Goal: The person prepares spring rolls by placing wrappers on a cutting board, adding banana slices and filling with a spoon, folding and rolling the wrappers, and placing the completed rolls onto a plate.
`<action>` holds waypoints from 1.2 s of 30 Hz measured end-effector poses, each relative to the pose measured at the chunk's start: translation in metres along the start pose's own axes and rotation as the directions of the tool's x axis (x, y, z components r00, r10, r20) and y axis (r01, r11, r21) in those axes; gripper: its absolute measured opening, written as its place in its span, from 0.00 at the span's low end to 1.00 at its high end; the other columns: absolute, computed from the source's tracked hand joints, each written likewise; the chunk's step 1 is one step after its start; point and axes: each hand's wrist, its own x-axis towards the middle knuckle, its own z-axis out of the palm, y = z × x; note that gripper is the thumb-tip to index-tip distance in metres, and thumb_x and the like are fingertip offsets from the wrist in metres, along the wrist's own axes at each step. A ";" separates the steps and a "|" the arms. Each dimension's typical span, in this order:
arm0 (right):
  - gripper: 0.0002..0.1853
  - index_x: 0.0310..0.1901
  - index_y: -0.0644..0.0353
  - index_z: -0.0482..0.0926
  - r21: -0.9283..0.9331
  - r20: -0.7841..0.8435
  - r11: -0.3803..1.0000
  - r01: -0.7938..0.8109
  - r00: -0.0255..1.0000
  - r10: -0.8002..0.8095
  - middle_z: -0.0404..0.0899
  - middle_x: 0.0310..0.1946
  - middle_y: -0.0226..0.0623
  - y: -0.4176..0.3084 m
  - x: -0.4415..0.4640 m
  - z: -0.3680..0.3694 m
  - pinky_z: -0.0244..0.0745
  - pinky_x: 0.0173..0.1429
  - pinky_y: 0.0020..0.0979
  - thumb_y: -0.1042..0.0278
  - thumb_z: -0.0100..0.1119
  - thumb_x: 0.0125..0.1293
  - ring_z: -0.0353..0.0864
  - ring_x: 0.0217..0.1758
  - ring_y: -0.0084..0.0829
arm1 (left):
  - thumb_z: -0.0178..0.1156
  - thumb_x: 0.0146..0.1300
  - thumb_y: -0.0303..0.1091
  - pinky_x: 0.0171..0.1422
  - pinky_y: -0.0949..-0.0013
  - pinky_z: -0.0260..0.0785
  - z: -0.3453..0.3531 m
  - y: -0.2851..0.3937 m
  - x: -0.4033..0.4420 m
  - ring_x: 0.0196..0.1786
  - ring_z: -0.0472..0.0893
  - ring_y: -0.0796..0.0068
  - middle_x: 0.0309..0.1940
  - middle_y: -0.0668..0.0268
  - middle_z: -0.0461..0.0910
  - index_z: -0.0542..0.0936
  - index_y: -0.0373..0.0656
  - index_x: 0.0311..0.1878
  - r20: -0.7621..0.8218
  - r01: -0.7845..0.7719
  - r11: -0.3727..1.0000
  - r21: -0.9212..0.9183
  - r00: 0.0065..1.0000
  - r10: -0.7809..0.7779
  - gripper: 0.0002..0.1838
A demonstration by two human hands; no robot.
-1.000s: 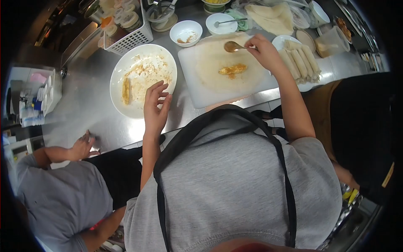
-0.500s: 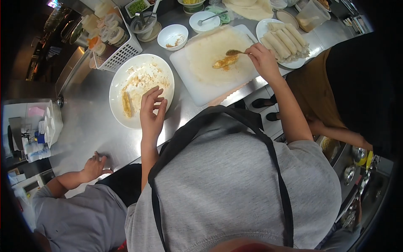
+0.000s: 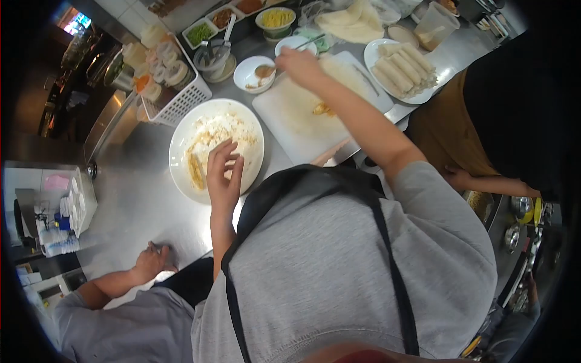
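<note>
My right hand [image 3: 301,65] grips a spoon [image 3: 264,71], whose tip is at a small white bowl [image 3: 247,77] with brown crumbs in it. Below my right forearm, a pale round wrapper [image 3: 289,109] lies on the white cutting board [image 3: 284,140]. On it sits a yellow, banana-like piece [image 3: 322,109] with brown coating, partly hidden by the arm. My left hand [image 3: 224,178] hovers over the near edge of a large white plate [image 3: 177,175], fingers apart and holding nothing. That plate bears brown crumbs and another yellow piece [image 3: 195,171].
Pale rolls [image 3: 402,69] lie on a white plate [image 3: 370,54] at the right. A white basket [image 3: 184,107] of bottles stands at the left. More wrapper sheets [image 3: 351,24] lie at the back. Co-workers stand on both sides; one's hand [image 3: 151,263] is near the counter edge.
My right hand has moved left with the spoon, from above the yellow piece on the wrapper to the small white bowl. My left hand stays by the large plate. The view has shifted slightly.
</note>
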 end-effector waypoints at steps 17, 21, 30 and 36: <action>0.16 0.47 0.49 0.80 0.132 0.000 0.988 -0.079 0.997 0.080 0.74 0.49 0.32 0.010 -0.075 -0.065 0.63 0.62 0.45 0.67 0.63 0.56 0.73 0.56 0.36 | 0.60 0.61 0.36 0.50 0.62 0.71 0.116 -0.016 0.039 0.49 0.78 0.64 0.45 0.61 0.77 0.77 0.46 0.49 0.428 -0.502 0.865 -0.014 0.779 0.458 0.14; 0.16 0.48 0.52 0.80 0.263 0.096 0.946 -0.190 0.981 0.171 0.75 0.48 0.33 0.030 -0.117 -0.091 0.69 0.57 0.38 0.66 0.64 0.57 0.74 0.56 0.38 | 0.61 0.58 0.39 0.48 0.59 0.70 0.150 -0.016 0.048 0.49 0.77 0.62 0.41 0.63 0.76 0.78 0.47 0.45 0.595 -0.614 0.782 0.108 0.670 0.444 0.13; 0.17 0.50 0.57 0.80 0.332 0.305 0.883 -0.331 0.924 0.231 0.79 0.41 0.37 0.057 -0.160 -0.097 0.74 0.47 0.33 0.69 0.66 0.58 0.78 0.36 0.30 | 0.58 0.53 0.30 0.45 0.53 0.71 0.168 -0.014 0.045 0.41 0.78 0.54 0.35 0.57 0.78 0.78 0.42 0.35 0.493 -0.518 0.834 0.188 0.785 0.376 0.07; 0.16 0.49 0.60 0.80 0.457 0.316 0.828 -0.324 0.930 0.189 0.77 0.39 0.38 0.055 -0.160 -0.099 0.74 0.44 0.31 0.69 0.64 0.58 0.79 0.35 0.31 | 0.63 0.53 0.32 0.43 0.58 0.69 0.164 -0.013 0.040 0.41 0.75 0.61 0.34 0.63 0.73 0.76 0.43 0.35 0.397 -0.553 0.804 0.218 0.803 0.444 0.08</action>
